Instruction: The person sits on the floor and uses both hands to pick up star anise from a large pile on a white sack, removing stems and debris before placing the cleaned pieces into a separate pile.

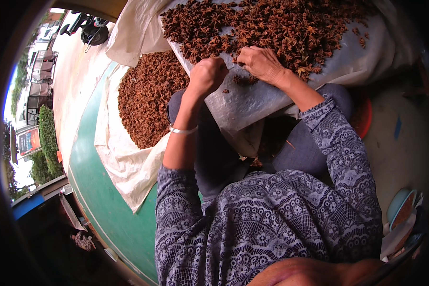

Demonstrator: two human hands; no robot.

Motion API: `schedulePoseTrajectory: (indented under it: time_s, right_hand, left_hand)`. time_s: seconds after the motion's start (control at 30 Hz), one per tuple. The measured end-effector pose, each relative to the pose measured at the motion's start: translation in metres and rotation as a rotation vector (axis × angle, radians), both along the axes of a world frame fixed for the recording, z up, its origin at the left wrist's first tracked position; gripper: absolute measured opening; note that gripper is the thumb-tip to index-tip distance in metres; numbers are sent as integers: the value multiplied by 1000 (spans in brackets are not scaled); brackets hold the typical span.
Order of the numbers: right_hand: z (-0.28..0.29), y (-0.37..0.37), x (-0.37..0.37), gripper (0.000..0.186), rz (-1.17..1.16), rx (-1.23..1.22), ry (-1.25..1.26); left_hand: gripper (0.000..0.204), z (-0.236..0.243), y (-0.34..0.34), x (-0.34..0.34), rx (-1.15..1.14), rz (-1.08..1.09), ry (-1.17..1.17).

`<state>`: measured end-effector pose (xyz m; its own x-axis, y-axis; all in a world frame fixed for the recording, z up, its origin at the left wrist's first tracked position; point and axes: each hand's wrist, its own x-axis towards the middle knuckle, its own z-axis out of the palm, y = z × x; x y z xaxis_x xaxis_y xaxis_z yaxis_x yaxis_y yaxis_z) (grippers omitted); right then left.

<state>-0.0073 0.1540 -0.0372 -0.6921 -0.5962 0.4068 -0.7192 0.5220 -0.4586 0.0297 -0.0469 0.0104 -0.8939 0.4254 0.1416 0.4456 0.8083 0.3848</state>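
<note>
A large heap of dried star anise (291, 33) lies on a whitish plastic sheet (233, 109) in front of me. My left hand (209, 75) is closed in a fist over the sheet, at the heap's near left edge. What it holds, if anything, is hidden by the fingers. Just to its right, my right hand (260, 63) has its fingers curled down and pinched together beside the near edge of the heap. Its fingertips cover whatever is between them. A few loose star anise pieces (243, 79) lie on the sheet below and between the two hands.
To the left, a second reddish-brown heap (148, 100) rests on a pale cloth (128, 176) over a green floor (88, 157). A red basin rim (365, 119) shows beside my right knee. At the lower right stands a light-blue bowl (399, 205). A motorbike (93, 32) is parked far left.
</note>
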Motion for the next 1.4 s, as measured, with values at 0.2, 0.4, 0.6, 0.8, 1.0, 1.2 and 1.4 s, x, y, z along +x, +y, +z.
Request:
schedulePoseTrajectory:
  time_s: [0.2,0.4,0.6,0.8,1.0,1.2,1.4]
  right_hand:
    - [50,4,2,13,75,-405,-937]
    - [50,2,13,19,266,-487,-1145]
    - [31,-9,19,11,89,-460,-1115]
    - [25,-18,23,15,86,-304,-674]
    - [87,25,28,19,926,8,-1697]
    - [55,25,-25,38,-353,301,-70]
    - [10,-8,-15,11,-244,204,144]
  left_hand:
    - [39,26,18,33,692,289,-369]
    - [11,12,31,33,924,270,-572]
    - [11,-1,48,51,264,424,143]
    - [7,6,44,48,-120,325,371]
    - [46,22,3,21,-278,487,602]
    - [55,-37,51,31,-245,-20,222]
    - [39,-33,9,4,-157,254,199]
